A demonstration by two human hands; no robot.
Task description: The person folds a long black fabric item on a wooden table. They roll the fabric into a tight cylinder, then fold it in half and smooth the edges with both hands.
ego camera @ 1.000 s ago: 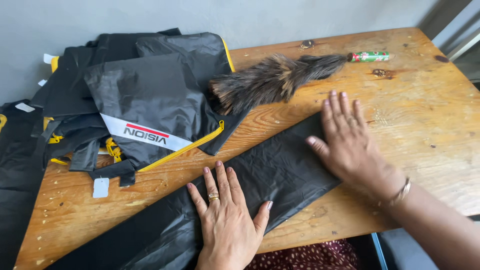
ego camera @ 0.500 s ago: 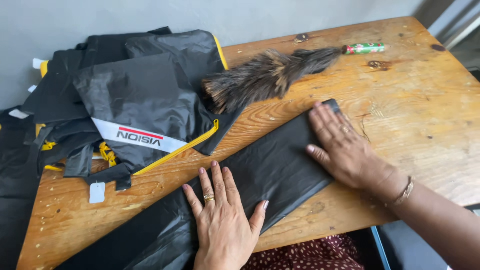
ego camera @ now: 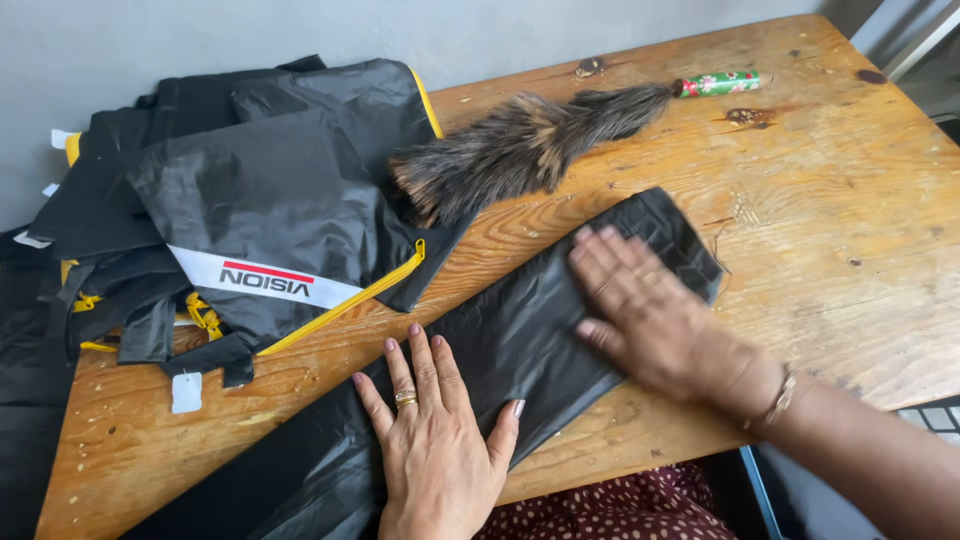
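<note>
A long folded strip of black thin fabric (ego camera: 520, 330) lies diagonally across the near part of the wooden table (ego camera: 830, 200). My left hand (ego camera: 435, 440) rests flat on its lower part, fingers spread, a ring on one finger. My right hand (ego camera: 650, 310) presses flat on the strip near its upper end, blurred from motion, with a bracelet at the wrist. Neither hand grips anything.
A heap of black fabric pieces with yellow zips and a white band (ego camera: 250, 230) covers the table's left side and hangs off it. A feather duster (ego camera: 530, 150) with a green handle (ego camera: 715, 84) lies at the back. A grey wall stands behind.
My right hand has slid along the strip toward my left hand, leaving the strip's far end uncovered. My left hand has stayed pressed flat in place.
</note>
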